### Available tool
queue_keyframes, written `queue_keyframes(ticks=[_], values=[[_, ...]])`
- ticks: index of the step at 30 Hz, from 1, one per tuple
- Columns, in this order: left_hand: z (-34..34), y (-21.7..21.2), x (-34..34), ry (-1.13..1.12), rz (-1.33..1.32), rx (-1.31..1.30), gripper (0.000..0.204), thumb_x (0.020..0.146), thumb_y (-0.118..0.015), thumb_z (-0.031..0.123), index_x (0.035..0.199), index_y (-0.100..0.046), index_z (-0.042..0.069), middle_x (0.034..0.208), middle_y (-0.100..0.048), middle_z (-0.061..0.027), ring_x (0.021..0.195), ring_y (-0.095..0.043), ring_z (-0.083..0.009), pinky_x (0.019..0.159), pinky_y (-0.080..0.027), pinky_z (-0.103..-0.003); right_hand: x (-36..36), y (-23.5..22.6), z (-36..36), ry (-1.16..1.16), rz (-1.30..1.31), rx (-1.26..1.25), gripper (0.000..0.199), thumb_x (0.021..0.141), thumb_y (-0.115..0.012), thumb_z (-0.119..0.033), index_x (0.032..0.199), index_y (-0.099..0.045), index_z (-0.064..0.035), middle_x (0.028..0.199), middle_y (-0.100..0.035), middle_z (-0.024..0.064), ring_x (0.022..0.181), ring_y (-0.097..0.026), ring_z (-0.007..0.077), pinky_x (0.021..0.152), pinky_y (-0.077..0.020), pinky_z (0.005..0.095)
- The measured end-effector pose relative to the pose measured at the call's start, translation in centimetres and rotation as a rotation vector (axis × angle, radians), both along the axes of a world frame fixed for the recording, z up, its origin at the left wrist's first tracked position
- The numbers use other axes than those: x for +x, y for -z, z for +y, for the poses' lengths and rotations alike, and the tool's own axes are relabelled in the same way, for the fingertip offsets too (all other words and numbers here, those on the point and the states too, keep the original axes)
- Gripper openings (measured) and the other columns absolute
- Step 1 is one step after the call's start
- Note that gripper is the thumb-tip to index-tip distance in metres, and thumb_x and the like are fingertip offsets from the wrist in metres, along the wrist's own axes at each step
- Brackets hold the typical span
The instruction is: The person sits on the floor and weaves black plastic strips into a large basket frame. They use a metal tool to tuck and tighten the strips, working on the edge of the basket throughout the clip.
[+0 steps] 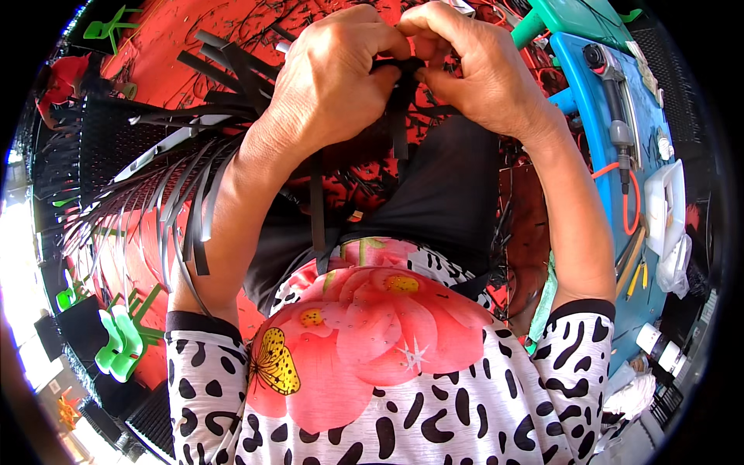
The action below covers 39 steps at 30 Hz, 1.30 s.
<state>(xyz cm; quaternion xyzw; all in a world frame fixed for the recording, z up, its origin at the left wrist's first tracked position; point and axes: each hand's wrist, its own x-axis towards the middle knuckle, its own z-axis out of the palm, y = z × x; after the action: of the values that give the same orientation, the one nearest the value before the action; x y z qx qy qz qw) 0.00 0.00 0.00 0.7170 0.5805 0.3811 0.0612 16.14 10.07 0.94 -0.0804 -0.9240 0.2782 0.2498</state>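
Floor (pixel 182 23): red, showing past both my hands.
Surface (pixel 572 58): blue, off to my right.
Strip bundle (pixel 245 75): black, flat lengths fanned out to my left.
Left hand (pixel 337 74): thumb and fingers pinching a black strip (pixel 401 130).
Right hand (pixel 484 74): thumb and fingertips closed on the same strip, opposite.
Long tool (pixel 618 116): lying on the blue surface.
Black strip: between my fingertips, one end dangling.

Black strips (pixel 318 205); red floor (pixel 167 35); white shirt (pixel 372 349), black-spotted, pink-flowered
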Motion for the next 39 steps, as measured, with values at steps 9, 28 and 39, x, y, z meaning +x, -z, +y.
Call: queue_keyframes(ticks=[9,28,39], values=[[-0.1,-0.4,0.5,-0.040,0.001,-0.088,0.025,0.069,-0.067,-0.003,0.094,-0.063,0.002,0.079,-0.060,-0.0056,0.071,-0.057,-0.0176,0.068,-0.047,-0.028,0.3,0.5,-1.5,0.126,0.104,-0.156,0.033,0.078,-0.062,0.002,0.108,-0.051,-0.0059,0.086,-0.061,0.0080,0.079,-0.062,0.0195,0.068,-0.0479,0.0287],[-0.2,0.0,-0.7,-0.032,-0.100,-0.153,0.014,0.073,-0.064,0.000,0.086,-0.065,0.000,0.077,-0.057,-0.0025,0.068,-0.053,-0.0088,0.064,-0.043,-0.023,-1.0,5.7,-4.5,0.393,0.467,-1.055,0.018,0.078,-0.070,-0.010,0.090,-0.060,-0.0007,0.072,-0.056,-0.0028,0.061,-0.048,0.0020,0.051,-0.0379,0.0175],[0.3,0.0,-0.7,-0.011,-0.090,-0.102,0.014,0.071,-0.063,0.001,0.085,-0.064,-0.001,0.074,-0.058,-0.0022,0.065,-0.053,-0.0081,0.060,-0.044,-0.024,-2.5,6.3,-4.5,0.566,0.503,-0.811,0.013,0.075,-0.068,-0.010,0.079,-0.059,-0.0005,0.059,-0.051,-0.0043,0.054,-0.044,0.0023,0.047,-0.0353,0.0208]])
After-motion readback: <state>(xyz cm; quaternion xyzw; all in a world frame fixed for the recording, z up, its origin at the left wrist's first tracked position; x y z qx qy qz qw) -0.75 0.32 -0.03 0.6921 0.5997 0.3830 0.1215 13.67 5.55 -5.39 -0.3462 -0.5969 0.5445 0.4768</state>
